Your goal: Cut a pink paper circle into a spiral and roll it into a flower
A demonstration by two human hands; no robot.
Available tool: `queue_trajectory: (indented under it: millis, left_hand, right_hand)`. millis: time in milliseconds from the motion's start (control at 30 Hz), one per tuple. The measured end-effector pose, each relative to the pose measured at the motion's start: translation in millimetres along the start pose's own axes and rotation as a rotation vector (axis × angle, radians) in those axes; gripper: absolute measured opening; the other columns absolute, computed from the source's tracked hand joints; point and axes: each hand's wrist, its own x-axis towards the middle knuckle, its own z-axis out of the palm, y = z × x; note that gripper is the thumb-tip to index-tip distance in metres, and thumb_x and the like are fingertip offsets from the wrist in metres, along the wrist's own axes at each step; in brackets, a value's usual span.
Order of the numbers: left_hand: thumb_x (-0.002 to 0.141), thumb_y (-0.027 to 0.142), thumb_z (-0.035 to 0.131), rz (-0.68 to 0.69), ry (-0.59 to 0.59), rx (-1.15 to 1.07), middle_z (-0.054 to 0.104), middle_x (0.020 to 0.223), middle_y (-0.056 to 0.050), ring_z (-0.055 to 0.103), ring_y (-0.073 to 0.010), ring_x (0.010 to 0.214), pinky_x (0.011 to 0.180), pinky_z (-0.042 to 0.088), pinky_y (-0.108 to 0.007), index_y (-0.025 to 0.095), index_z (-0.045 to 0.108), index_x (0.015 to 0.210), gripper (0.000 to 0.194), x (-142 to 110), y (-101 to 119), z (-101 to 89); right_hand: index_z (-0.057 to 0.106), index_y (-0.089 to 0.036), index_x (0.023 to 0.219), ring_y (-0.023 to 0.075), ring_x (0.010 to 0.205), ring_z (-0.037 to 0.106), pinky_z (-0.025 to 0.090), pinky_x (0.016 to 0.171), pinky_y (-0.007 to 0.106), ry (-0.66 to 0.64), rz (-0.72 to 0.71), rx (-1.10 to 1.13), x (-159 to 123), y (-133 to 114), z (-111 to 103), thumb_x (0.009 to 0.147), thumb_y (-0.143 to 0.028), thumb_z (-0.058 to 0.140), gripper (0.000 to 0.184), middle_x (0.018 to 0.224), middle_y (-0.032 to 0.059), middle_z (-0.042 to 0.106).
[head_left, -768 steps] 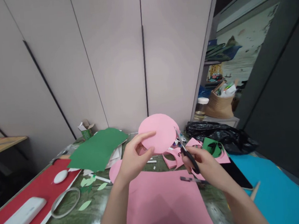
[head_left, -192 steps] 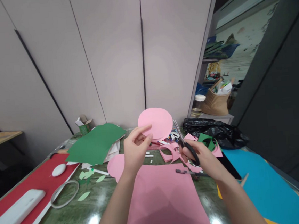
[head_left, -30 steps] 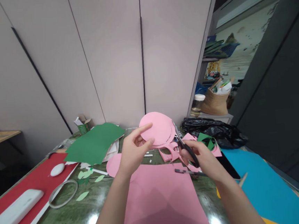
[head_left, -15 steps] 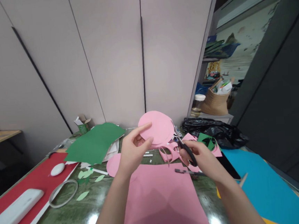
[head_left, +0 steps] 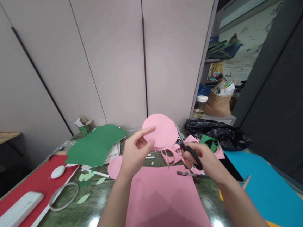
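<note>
Head view, 2 hands (head_left: pixel 164 153), smooth pink paper disc (head_left: pixel 161 131) (rounded), metal scissors (head_left: pixel 188 150)

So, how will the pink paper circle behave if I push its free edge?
The pink paper circle is probably fairly stiff for paper: pinched at one side by the left hand, it looks nearly flat. It is likely light, being only thin paper. The edge near the scissors has no hand behind it, so a push may bend it.
</note>
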Motion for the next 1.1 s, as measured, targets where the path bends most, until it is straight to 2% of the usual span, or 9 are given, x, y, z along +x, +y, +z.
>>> queue_trajectory:
  millis: [67, 233, 433, 700, 900, 1100]
  left_hand:
    - [0.073, 0.024, 0.061, 0.003, -0.016, -0.004, 0.064, 0.107, -0.008, 0.057, -0.0139, 0.077, 0.067, 0.047, -0.025, 0.019, 0.063, 0.106, 0.034, -0.3, 0.2, 0.1]
    - [0.073, 0.024, 0.061, 0.0, -0.018, 0.016, 0.064, 0.107, -0.008, 0.056, -0.0122, 0.071, 0.063, 0.047, -0.024, 0.019, 0.063, 0.106, 0.034, -0.2, 1.2, -0.5]
    - [0.073, 0.024, 0.061, 0.009, -0.01, -0.012, 0.064, 0.109, -0.008, 0.056, -0.0129, 0.074, 0.061, 0.047, -0.023, 0.019, 0.063, 0.106, 0.033, -0.6, 2.2, -0.8]
    - [0.074, 0.023, 0.06, 0.023, 0.015, 0.035, 0.066, 0.099, -0.006, 0.053, -0.0103, 0.066, 0.061, 0.045, -0.023, 0.02, 0.065, 0.103, 0.029, 0.0, 1.4, -2.3]
    - [0.075, 0.025, 0.059, 0.016, 0.025, 0.045, 0.066, 0.099, -0.007, 0.055, -0.0127, 0.071, 0.063, 0.044, -0.024, 0.019, 0.068, 0.097, 0.024, 0.0, 1.2, -1.9]
    - [0.072, 0.027, 0.063, -0.014, 0.025, 0.048, 0.068, 0.093, -0.006, 0.051, -0.0092, 0.058, 0.055, 0.043, -0.021, 0.019, 0.066, 0.102, 0.031, 0.1, 6.3, -1.2]
  right_hand:
    - [0.045, -0.017, 0.061, 0.0088, 0.051, 0.04, 0.029, 0.049, 0.022, 0.002, 0.002, -0.006, -0.3, -0.1, -0.7, 0.079, -0.025, 0.051, 0.021, 0.051, -0.0037, 0.046]
    - [0.043, -0.018, 0.06, 0.0087, 0.051, 0.038, 0.029, 0.05, 0.022, 0.014, 0.006, -0.018, 0.0, -2.1, 0.2, 0.08, -0.026, 0.051, 0.023, 0.049, -0.0043, 0.045]
    - [0.043, -0.018, 0.057, 0.0091, 0.05, 0.039, 0.03, 0.049, 0.021, 0.034, 0.03, -0.053, 1.5, -1.1, 1.5, 0.081, -0.026, 0.05, 0.026, 0.049, -0.0037, 0.046]
    - [0.042, -0.019, 0.056, 0.0096, 0.052, 0.04, 0.031, 0.049, 0.021, 0.046, 0.041, -0.062, 0.7, -0.5, 1.5, 0.08, -0.027, 0.05, 0.027, 0.049, -0.0032, 0.046]
    - [0.04, -0.018, 0.055, 0.009, 0.051, 0.039, 0.029, 0.049, 0.021, 0.055, 0.065, -0.053, 0.6, 2.8, 0.9, 0.078, -0.024, 0.049, 0.025, 0.049, -0.0037, 0.046]
    - [0.04, -0.019, 0.057, 0.0093, 0.051, 0.038, 0.028, 0.048, 0.022, 0.055, 0.057, -0.081, 1.1, 6.3, -0.9, 0.077, -0.026, 0.05, 0.024, 0.051, -0.003, 0.047]
